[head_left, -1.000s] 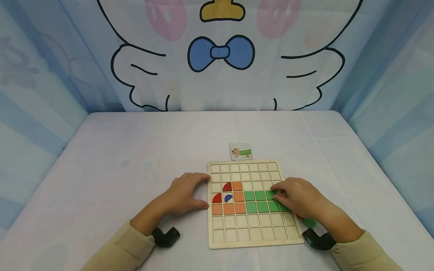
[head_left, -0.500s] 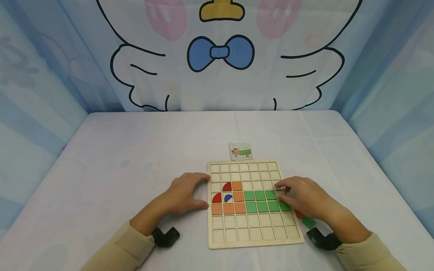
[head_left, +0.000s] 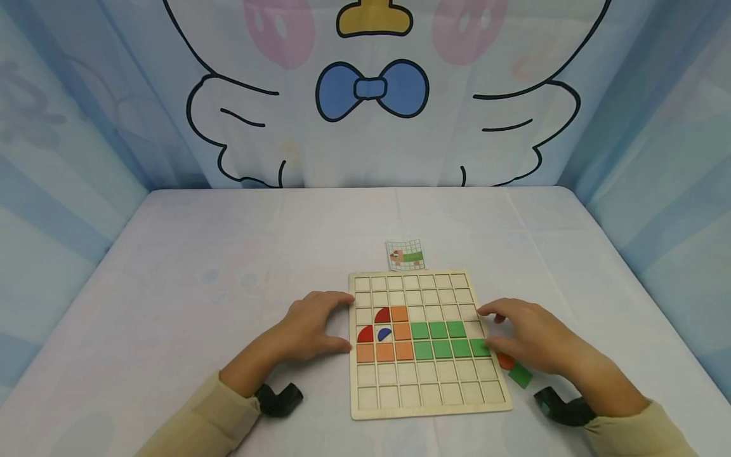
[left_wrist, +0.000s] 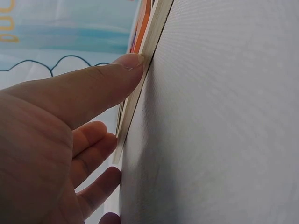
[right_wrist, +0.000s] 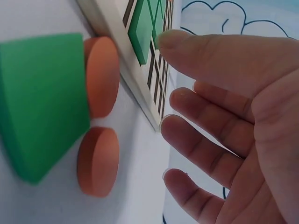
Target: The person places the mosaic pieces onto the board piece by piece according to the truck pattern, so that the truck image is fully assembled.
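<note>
A wooden grid board lies flat on the table. Its cells hold orange squares, red quarter-round tiles, a tile with a blue half-round and two rows of green squares. My left hand rests thumb and fingertips at the board's left edge, fingers fairly straight. Over the right edge, my right hand has thumb and fingers apart with nothing between them; its thumb tip is close by the endmost green square. Beside the board lie a loose green square and two orange rounded pieces.
Just behind the board lies a small picture card showing a coloured figure on a grid. White cloth covers the table. A curtain with a blue bow tie print hangs at the back, with blue curtains at both sides.
My right hand has drawn back rightward from the green rows to the board's right edge, uncovering the endmost lower green square and the loose pieces. The left hand has stayed put.
</note>
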Action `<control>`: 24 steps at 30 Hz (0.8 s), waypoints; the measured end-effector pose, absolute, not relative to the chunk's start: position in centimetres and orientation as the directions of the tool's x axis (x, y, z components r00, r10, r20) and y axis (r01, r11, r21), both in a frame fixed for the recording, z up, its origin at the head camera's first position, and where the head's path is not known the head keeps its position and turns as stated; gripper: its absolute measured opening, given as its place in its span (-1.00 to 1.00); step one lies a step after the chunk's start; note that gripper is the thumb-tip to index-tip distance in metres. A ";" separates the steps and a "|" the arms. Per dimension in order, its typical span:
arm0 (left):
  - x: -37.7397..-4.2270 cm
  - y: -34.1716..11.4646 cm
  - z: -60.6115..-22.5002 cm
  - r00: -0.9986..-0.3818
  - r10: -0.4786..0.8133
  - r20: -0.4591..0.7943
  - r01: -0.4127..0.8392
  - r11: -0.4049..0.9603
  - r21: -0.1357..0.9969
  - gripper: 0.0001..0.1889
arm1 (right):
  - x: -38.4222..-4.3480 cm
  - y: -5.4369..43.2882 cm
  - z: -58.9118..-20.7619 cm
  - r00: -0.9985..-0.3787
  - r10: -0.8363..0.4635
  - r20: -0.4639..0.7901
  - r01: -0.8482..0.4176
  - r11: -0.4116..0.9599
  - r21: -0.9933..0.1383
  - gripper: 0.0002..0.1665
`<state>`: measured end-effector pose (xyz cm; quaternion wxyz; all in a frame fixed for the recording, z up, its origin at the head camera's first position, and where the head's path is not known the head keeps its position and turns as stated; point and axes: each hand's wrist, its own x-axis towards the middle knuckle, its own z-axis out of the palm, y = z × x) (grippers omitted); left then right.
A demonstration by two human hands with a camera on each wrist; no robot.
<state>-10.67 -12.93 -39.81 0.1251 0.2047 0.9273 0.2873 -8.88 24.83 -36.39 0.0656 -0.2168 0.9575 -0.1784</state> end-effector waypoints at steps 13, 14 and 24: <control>-10.7 -13.0 -39.9 -0.886 0.451 -0.109 0.311 0.752 0.581 -0.25 | -8.3 26.4 -36.7 -0.894 -0.442 -0.077 -0.387 0.846 -0.366 -0.37; -10.7 -13.0 -39.9 -0.886 0.452 -0.109 0.312 0.752 0.581 -0.25 | -8.3 26.5 -36.7 -0.893 -0.442 -0.081 -0.385 0.846 -0.368 -0.36; -10.7 -12.9 -39.9 -0.883 0.455 -0.116 0.311 0.752 0.582 -0.25 | -7.8 27.4 -37.0 -0.907 -0.404 -0.117 -0.344 0.873 -0.345 -0.40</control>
